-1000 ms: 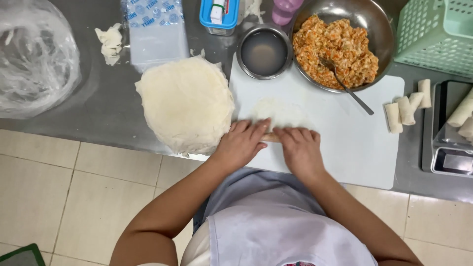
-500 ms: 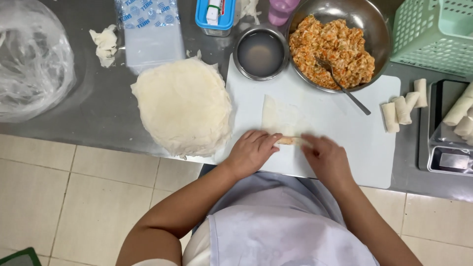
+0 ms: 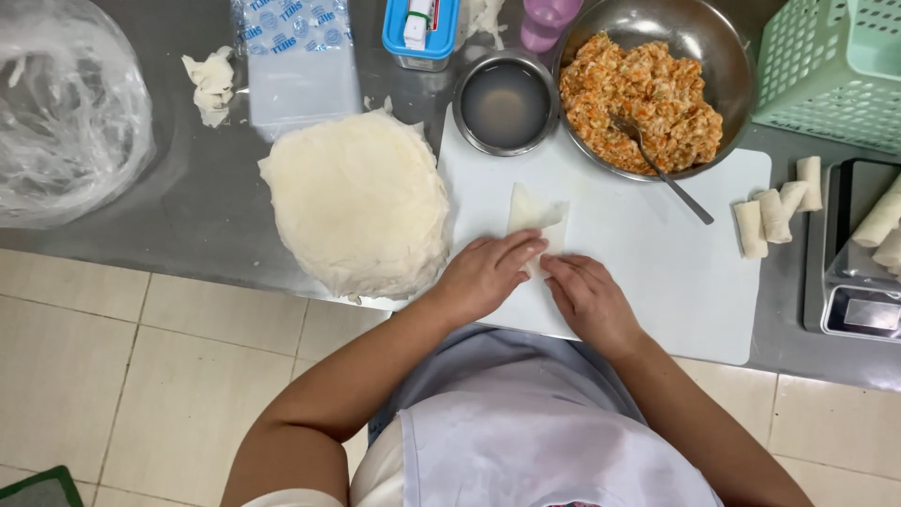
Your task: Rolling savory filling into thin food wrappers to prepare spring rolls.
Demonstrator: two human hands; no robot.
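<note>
My left hand (image 3: 483, 277) and right hand (image 3: 587, 299) curl their fingers closed over the spring roll wrapper (image 3: 533, 214) on the white cutting board (image 3: 657, 253), pinning its rolled edge tight.

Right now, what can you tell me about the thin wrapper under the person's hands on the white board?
The wrapper is a thin, pale, slightly translucent sheet, apparently soft dough. It lies flat on the white cutting board, partly folded or rolled, its far end a loose flap pointing toward the bowls. The left hand and the right hand both press on its near end with their fingertips, hiding that part. Whether filling is inside cannot be seen.
</note>
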